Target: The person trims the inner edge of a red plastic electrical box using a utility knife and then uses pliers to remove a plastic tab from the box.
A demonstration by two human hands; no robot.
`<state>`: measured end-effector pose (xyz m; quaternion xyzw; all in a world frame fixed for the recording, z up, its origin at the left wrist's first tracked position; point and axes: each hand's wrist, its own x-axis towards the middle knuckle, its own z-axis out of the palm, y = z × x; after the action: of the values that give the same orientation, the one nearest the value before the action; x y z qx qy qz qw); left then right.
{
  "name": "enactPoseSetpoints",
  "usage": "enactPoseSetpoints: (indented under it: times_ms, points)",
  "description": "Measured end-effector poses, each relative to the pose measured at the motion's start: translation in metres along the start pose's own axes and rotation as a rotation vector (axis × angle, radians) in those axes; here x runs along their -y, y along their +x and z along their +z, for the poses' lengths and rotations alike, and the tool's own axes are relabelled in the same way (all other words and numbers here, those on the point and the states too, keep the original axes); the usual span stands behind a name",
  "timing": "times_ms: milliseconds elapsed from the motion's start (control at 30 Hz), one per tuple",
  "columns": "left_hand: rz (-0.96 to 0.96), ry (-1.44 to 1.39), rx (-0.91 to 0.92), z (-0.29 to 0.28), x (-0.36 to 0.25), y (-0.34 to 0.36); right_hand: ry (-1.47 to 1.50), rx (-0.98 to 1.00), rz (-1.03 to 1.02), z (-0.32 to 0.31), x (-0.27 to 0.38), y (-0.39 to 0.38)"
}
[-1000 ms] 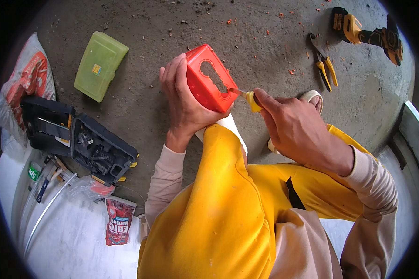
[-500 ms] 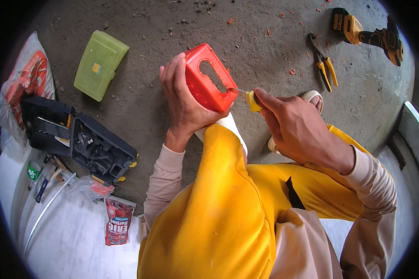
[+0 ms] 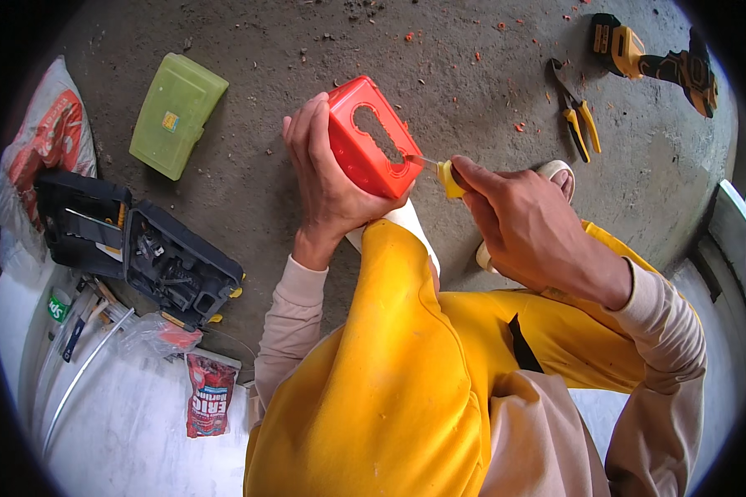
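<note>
My left hand (image 3: 327, 178) is wrapped round a red plastic box (image 3: 365, 178) from the left and below, above my raised knee. A long, rough-edged opening with rounded ends runs through the face turned toward me. My right hand (image 3: 526, 219) is closed on a tool with a yellow handle (image 3: 449, 179) and a narrow metal blade (image 3: 423, 161). The blade's tip meets the lower right end of the opening. Whether it is a knife or a screwdriver I cannot tell, since my fingers cover most of the handle.
Yellow-handled pliers (image 3: 578, 120) and a yellow-and-black cordless drill (image 3: 659, 65) lie at the far right among red scraps. At left are a green plastic case (image 3: 176, 116), an opened black toolbox (image 3: 178, 261), a plastic sack (image 3: 54, 137), a red packet (image 3: 210, 396) and a utility knife (image 3: 76, 338).
</note>
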<state>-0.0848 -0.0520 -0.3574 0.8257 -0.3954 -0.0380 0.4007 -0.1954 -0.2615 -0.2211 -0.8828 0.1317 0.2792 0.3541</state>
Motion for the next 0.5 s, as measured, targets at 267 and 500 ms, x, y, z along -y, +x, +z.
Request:
enactPoseSetpoints:
  times_ms: [267,500]
  points:
    - [-0.003,-0.017,-0.013,0.001,0.001,0.0,0.281,0.059,0.011,-0.003,-0.008,0.005]
    - [0.001,-0.01,-0.016,-0.002,-0.001,0.0,0.073,0.053,0.059,-0.002,0.006,-0.001]
